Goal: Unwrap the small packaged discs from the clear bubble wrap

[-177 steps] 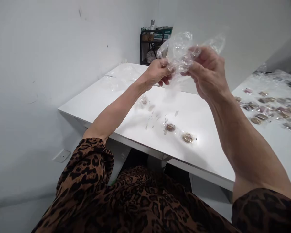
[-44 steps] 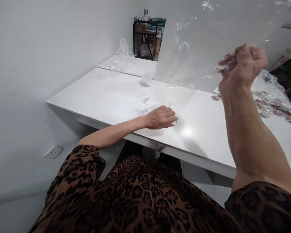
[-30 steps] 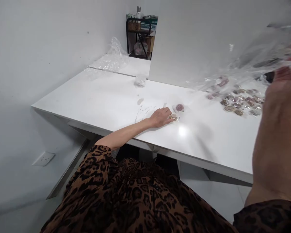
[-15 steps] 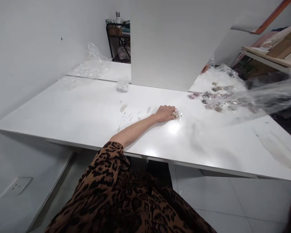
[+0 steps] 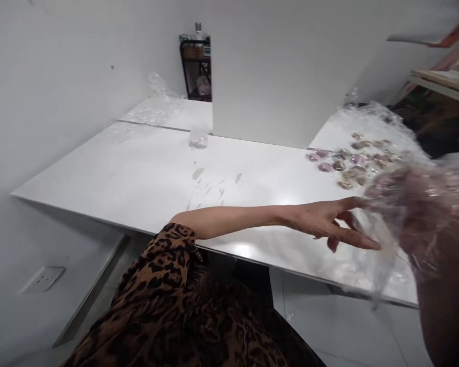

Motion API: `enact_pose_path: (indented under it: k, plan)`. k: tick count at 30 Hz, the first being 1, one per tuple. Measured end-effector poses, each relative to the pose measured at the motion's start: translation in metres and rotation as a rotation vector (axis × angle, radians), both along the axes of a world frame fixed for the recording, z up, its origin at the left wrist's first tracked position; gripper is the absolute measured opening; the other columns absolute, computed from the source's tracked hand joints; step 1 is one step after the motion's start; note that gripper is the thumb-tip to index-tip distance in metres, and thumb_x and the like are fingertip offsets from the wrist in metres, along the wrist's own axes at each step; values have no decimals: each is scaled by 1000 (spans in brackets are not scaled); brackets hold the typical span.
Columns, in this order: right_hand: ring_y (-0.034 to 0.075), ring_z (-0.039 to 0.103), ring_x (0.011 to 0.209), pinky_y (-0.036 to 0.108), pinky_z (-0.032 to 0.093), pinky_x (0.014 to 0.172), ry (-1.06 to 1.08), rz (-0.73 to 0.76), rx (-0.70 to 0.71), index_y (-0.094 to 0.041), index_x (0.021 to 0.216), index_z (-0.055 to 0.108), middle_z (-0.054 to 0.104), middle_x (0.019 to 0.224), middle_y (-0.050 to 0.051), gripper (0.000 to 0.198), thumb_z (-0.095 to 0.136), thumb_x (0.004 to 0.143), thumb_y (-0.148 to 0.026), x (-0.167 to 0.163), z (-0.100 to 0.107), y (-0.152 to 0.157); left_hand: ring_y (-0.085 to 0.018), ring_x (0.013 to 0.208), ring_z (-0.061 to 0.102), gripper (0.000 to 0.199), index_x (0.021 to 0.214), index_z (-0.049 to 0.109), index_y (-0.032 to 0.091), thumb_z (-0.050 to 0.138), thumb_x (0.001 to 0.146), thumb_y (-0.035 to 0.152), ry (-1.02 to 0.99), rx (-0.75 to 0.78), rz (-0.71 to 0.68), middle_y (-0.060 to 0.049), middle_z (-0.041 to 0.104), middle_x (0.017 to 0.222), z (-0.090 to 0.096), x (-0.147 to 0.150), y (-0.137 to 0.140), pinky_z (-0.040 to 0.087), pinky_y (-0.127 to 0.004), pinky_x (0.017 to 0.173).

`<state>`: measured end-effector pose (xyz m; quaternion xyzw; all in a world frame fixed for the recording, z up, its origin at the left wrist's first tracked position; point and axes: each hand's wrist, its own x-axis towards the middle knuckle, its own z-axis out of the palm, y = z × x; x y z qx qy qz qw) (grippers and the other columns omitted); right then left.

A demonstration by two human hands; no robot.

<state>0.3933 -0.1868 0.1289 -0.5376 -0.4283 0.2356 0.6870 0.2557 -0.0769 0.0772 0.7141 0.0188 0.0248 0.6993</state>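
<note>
The left hand (image 5: 321, 220) extends to the right above the front part of the desk (image 5: 110, 173), palm turned inward. Its thumb and index finger are spread apart and point at the clear plastic bag (image 5: 382, 255); the other fingers curl beneath. Contact between the left fingertips and the film cannot be confirmed.

The right hand (image 5: 423, 214) is at the right edge of the view, blurred, with the clear film around or in front of it. Its finger position, and therefore its grip, cannot be determined. The lower end of the bag hangs near the front edge of the desk.

Small individually wrapped pieces (image 5: 338, 165), pink, brown and tan, lie in a loose group on the right rear area of the desk, beyond the hands. A small crumpled clear wrapper (image 5: 199, 138) sits at the rear, near the white panel (image 5: 275, 71). A larger crumpled plastic sheet (image 5: 156, 109) lies at the left rear, against the wall (image 5: 61, 92). Grey marks (image 5: 198, 174) are visible on the desk surface.
</note>
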Motion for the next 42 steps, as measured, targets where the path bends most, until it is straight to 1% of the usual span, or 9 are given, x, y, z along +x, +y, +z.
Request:
enact_pose_path:
  k: [4, 8, 13, 17, 24, 29, 35, 39, 42]
  plan:
    - [26, 72, 93, 51, 63, 92, 95, 235, 3, -32, 88, 80, 74, 100, 6, 16, 85, 74, -36, -46, -2, 47, -8, 53, 59, 30, 115, 70, 15, 74, 91, 33, 44, -86, 387, -3, 70, 74, 6, -72, 46, 48, -22, 52]
    - [21, 72, 97, 38, 65, 86, 108, 391, -68, -30, 107, 78, 73, 110, 5, 34, 84, 74, -34, -70, -13, 100, -7, 54, 58, 16, 97, 68, 15, 78, 89, 25, -43, -185, 1065, 0, 67, 69, 31, -163, 156, 51, -23, 59]
    - [18, 69, 88, 35, 63, 78, 31, 377, -254, -27, 100, 70, 69, 102, 3, 38, 87, 69, -41, -100, -57, 184, -16, 89, 70, 27, 124, 64, 19, 62, 99, 29, -325, -351, 1661, -6, 74, 90, 60, -277, 286, 58, -26, 79]
    - [24, 67, 99, 45, 61, 88, -296, 320, -304, -26, 112, 63, 66, 116, 8, 44, 77, 77, -48, -144, -83, 266, -17, 114, 64, 48, 145, 48, 23, 53, 103, 45, -274, -461, 1926, -13, 62, 135, 33, -326, 313, 57, -23, 82]
    - [45, 38, 145, 68, 36, 114, -1047, 281, -207, -21, 149, 47, 37, 160, 22, 60, 57, 93, -37, -217, -86, 400, -12, 73, 65, 67, 149, 40, 22, 68, 89, 16, 97, -378, 1612, -8, 66, 108, -53, -305, 216, 54, -27, 70]
    - [51, 29, 148, 75, 27, 111, -1224, 299, -227, -14, 116, 66, 45, 153, 26, 30, 57, 91, -28, -220, -97, 427, -13, 78, 68, 61, 143, 47, 15, 71, 86, 18, 139, -338, 1377, -14, 61, 122, -71, -292, 161, 56, -27, 71]
    - [29, 66, 91, 52, 54, 89, -577, 293, -322, -22, 72, 54, 66, 80, 10, 31, 72, 85, -44, -178, -85, 372, -17, 94, 68, 75, 148, 43, 25, 80, 83, 34, 87, -273, 1287, -17, 57, 137, -63, -291, 157, 58, -29, 78]
    - [17, 64, 65, 34, 55, 64, -90, 491, -310, -21, 74, 55, 66, 73, 3, 42, 85, 72, -50, -158, -58, 288, -22, 97, 69, 99, 155, 27, 32, 85, 77, 50, 29, -421, 1127, -18, 55, 145, -55, -253, 154, 61, -34, 76]
    - [15, 66, 63, 31, 57, 62, 45, 555, -278, -21, 76, 59, 67, 73, 1, 41, 88, 70, -49, -147, -44, 226, -20, 82, 73, 86, 149, 33, 28, 84, 80, 41, -11, -580, 1083, -16, 63, 131, -57, -215, 148, 60, -34, 72]
